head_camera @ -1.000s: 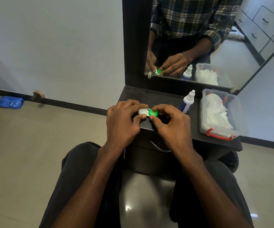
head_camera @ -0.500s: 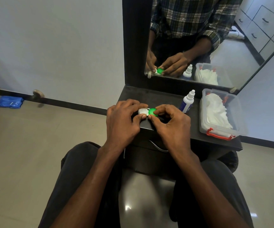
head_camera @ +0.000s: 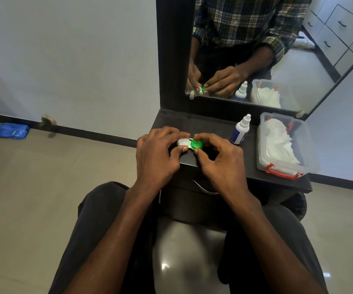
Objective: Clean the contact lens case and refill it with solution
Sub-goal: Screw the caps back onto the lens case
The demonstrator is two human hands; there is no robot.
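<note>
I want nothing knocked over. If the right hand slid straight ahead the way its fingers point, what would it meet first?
The right hand points up-left at the green cap of the lens case, which its fingers already pinch. The solution bottle stands off to the right, seemingly outside that line.

Two bare forearms, no sleeves near the left hand [head_camera: 156, 158] or right hand [head_camera: 222, 164], dark grey trousers [head_camera: 99, 230], checked shirt with rolled cuffs in the mirror [head_camera: 245, 20]

A home dressing corner: wall mirror [head_camera: 256, 60] over a dark vanity shelf [head_camera: 192, 124]; drawers [head_camera: 337, 24] reflected.
</note>
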